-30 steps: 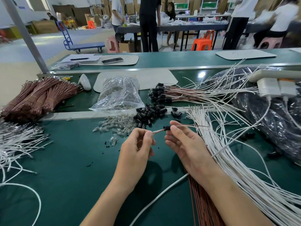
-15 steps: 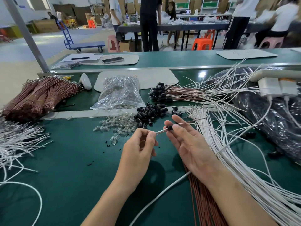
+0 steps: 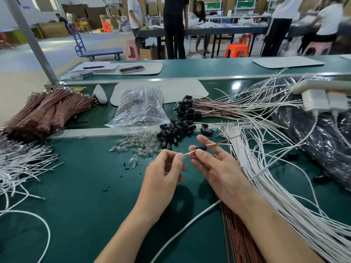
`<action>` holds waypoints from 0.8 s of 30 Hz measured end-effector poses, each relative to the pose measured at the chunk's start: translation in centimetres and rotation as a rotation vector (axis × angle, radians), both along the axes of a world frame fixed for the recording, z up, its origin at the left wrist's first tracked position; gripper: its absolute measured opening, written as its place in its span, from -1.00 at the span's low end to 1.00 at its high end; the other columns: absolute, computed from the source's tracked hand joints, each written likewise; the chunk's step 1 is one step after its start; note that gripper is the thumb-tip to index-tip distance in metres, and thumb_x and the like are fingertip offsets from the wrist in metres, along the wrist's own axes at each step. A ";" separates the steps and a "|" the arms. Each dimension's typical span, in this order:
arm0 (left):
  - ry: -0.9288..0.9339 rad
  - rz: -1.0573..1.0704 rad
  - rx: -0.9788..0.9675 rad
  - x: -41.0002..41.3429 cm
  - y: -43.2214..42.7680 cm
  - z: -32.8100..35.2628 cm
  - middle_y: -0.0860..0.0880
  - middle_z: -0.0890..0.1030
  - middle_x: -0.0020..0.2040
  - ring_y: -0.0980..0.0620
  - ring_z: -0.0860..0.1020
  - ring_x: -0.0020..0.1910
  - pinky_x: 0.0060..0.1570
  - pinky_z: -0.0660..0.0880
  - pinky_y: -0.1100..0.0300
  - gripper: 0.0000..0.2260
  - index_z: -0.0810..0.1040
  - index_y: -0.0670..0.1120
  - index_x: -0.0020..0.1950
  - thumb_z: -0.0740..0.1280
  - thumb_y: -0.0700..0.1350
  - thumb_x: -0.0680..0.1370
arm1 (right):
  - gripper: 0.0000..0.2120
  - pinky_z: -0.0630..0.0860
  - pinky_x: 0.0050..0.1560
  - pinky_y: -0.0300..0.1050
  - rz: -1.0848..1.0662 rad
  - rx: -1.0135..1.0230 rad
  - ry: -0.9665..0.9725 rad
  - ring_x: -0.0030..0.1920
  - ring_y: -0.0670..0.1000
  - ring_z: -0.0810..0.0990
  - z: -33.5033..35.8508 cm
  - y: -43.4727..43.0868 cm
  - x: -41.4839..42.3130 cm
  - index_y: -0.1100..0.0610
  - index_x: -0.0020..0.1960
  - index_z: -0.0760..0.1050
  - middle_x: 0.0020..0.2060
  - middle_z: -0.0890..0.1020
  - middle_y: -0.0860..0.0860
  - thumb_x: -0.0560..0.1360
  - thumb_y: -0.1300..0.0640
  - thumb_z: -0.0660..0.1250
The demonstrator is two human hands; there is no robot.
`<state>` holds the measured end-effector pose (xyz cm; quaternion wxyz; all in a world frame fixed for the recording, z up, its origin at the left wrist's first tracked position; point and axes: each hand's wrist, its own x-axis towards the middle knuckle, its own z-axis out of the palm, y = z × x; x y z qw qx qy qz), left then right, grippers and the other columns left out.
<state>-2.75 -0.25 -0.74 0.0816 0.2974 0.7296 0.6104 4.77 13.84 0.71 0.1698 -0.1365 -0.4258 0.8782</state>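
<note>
Over the green table (image 3: 76,196) my left hand (image 3: 163,173) pinches the bare end of a thin wire pair (image 3: 190,153), one brown and one white. A small black cap (image 3: 201,148) is threaded on that pair. My right hand (image 3: 214,166) holds the wires at the cap between thumb and fingers, palm up, index finger pointing away. The wire pair runs off to the right over the white wires. A pile of loose black caps (image 3: 174,130) and a scatter of small clear bulbs (image 3: 138,145) lie just beyond my hands.
A clear bag of bulbs (image 3: 140,109) lies behind the piles. Finished capped wires (image 3: 191,109) fan out at centre right. White wires (image 3: 284,196) spread right, brown wire bundles (image 3: 45,111) and more white wires (image 3: 20,164) left. Black bags (image 3: 313,133) and a power strip (image 3: 322,99) sit far right.
The black cap has slid further along the wire pair to the right, away from my left hand. My right hand has opened out more, palm up. The left hand has barely moved.
</note>
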 end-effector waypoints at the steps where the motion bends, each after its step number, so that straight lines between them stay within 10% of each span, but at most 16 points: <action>1: -0.011 0.001 0.001 0.0 0.0 0.0 0.06 0.67 -0.22 0.06 0.60 -0.34 -0.27 0.57 0.17 -0.81 0.54 0.02 -0.11 0.27 0.00 0.67 | -0.49 0.65 -0.08 -0.24 0.003 0.000 0.005 -0.09 -0.02 0.72 0.0 0.0 0.0 0.18 0.33 0.51 -0.02 0.73 0.15 0.39 0.28 0.40; 24: -0.039 -0.076 0.003 0.5 -0.1 0.4 0.04 0.67 -0.18 -0.01 0.62 -0.29 -0.25 0.55 0.17 -0.75 0.56 0.04 -0.10 0.18 0.04 0.70 | -0.47 0.63 -0.07 -0.16 0.023 0.155 -0.021 -0.18 0.01 0.70 -0.9 -0.4 -0.2 0.13 0.30 0.54 -0.26 0.68 0.06 0.34 0.22 0.51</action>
